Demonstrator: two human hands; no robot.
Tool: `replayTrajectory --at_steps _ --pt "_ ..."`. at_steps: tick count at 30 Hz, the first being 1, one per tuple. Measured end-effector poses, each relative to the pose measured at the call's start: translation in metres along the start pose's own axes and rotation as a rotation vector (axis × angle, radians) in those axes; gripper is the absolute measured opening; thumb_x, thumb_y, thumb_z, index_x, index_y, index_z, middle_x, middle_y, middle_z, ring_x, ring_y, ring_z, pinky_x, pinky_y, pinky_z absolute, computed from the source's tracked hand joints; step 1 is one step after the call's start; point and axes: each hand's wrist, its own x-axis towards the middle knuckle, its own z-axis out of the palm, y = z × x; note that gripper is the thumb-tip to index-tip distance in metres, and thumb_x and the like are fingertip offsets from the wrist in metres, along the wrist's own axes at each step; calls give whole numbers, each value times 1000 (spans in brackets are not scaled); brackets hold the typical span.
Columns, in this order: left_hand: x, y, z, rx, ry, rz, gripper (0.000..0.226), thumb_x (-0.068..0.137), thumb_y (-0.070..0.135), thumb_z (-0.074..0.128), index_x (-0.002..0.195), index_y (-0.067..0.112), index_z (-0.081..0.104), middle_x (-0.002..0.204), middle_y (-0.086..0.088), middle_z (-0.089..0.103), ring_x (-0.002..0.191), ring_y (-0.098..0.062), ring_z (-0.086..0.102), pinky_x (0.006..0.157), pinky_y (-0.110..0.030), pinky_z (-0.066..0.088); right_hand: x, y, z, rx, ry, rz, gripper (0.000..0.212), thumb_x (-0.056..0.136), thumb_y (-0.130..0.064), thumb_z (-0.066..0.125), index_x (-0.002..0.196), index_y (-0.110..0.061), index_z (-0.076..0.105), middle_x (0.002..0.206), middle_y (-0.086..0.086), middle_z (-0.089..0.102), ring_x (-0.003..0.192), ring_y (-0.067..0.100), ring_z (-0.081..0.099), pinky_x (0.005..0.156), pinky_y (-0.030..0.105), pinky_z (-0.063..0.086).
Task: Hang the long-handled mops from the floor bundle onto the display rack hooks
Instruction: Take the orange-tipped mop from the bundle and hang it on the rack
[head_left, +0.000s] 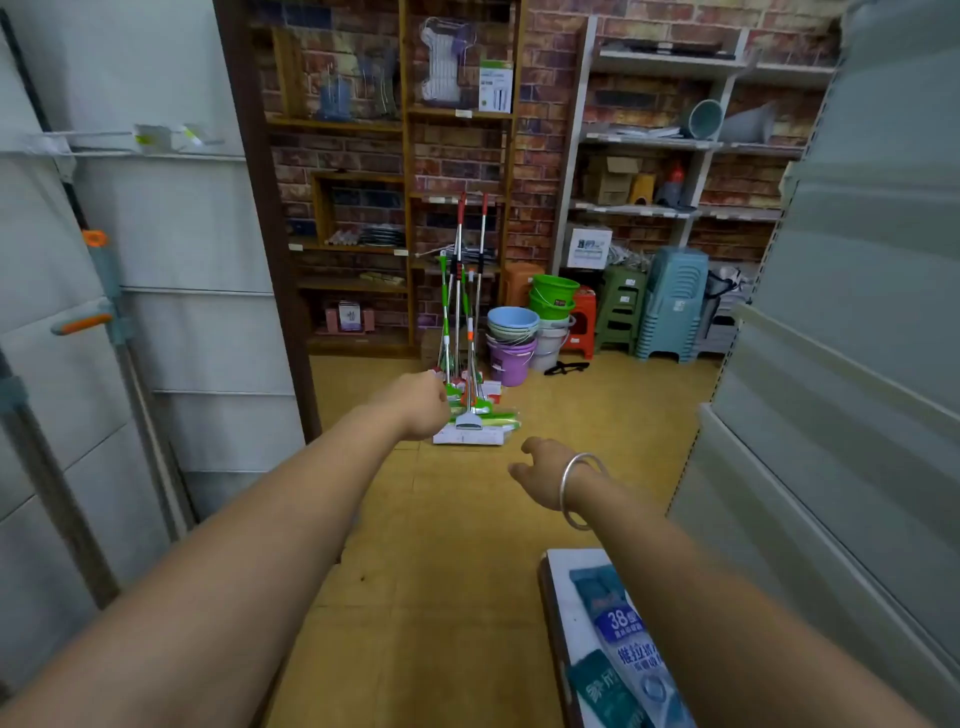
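A bundle of long-handled mops (464, 332) stands upright on the floor down the aisle, leaning against a wooden shelf, with green, orange and red grips and flat packaged heads at the bottom. My left hand (418, 405) is stretched toward the bundle with its fingers curled in, holding nothing that I can see. My right hand (540, 475) wears a silver bangle, hangs lower and nearer, fingers loosely apart and empty. On the left, the white display rack (171, 291) carries metal hooks (130, 140), and one mop with an orange and grey handle (101, 291) hangs there.
Stacked plastic buckets (514, 332) and stools (670, 306) crowd the floor right of the bundle. White panels (852, 312) wall the aisle's right side. A low table with packaged goods (613, 639) sits at my lower right. The yellow floor (441, 545) runs between.
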Motion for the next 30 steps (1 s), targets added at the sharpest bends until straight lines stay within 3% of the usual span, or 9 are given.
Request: replayTrajectory --at_steps 5,8,13,19,22,24,25,27,30 --pt "64 -20 5 -23 -6 -74 22 91 10 42 100 3 60 105 -16 62 95 -30 59 85 -42 49 65 3 -3 37 -37 11 51 92 -38 39 135 -11 36 138 14 43 119 30 47 97 42 44" --pt "115 -36 8 10 -10 -83 23 91 11 42 104 4 60 101 -15 62 90 -29 58 78 -39 47 116 2 -4 46 -38 13 51 92 -37 39 134 -9 36 138 14 43 120 29 47 95 39 43" --pt "223 -61 4 -9 -30 -55 19 91 7 40 75 5 50 69 -6 46 60 -18 40 53 -29 32 222 -5 -16 83 -5 32 51 92 -34 41 134 -5 35 139 16 43 121 31 46 96 37 41" --pt "352 -105 -18 -15 -29 -56 32 91 4 38 59 9 38 62 -5 37 57 -19 35 53 -30 28 354 -33 -41 90 22 40 46 92 -33 43 128 -4 40 132 17 48 115 31 50 90 36 43" --pt "402 -126 -26 -19 -17 -48 25 95 15 41 81 0 57 71 -8 50 72 -29 49 62 -33 36 406 -42 -47 87 4 49 46 91 -33 43 127 -4 41 128 18 50 109 32 52 88 38 45" --pt "432 -138 -28 -10 -35 -48 28 95 19 42 93 -5 58 89 -21 60 79 -34 53 65 -35 37 436 -47 -49 82 -10 57 47 91 -33 43 128 -4 40 130 19 49 111 33 51 90 39 45" --pt "448 -144 -28 -10 -40 -47 27 95 18 43 90 -4 58 95 -24 61 79 -34 53 65 -35 37 452 -49 -50 80 -17 56 48 92 -33 43 129 -4 39 131 19 48 112 33 51 91 39 46" --pt "481 -155 -28 -4 -37 -42 26 94 17 43 75 2 53 86 -25 58 73 -30 50 62 -34 36 484 -54 -52 74 -30 46 49 92 -34 43 131 -4 37 132 18 48 113 33 51 93 41 46" --pt "531 -168 -23 -14 -37 -44 31 93 17 44 63 11 45 67 -7 46 61 -22 43 56 -31 33 534 -54 -51 33 -56 32 51 92 -35 41 133 -4 35 134 18 46 117 33 49 95 41 44"
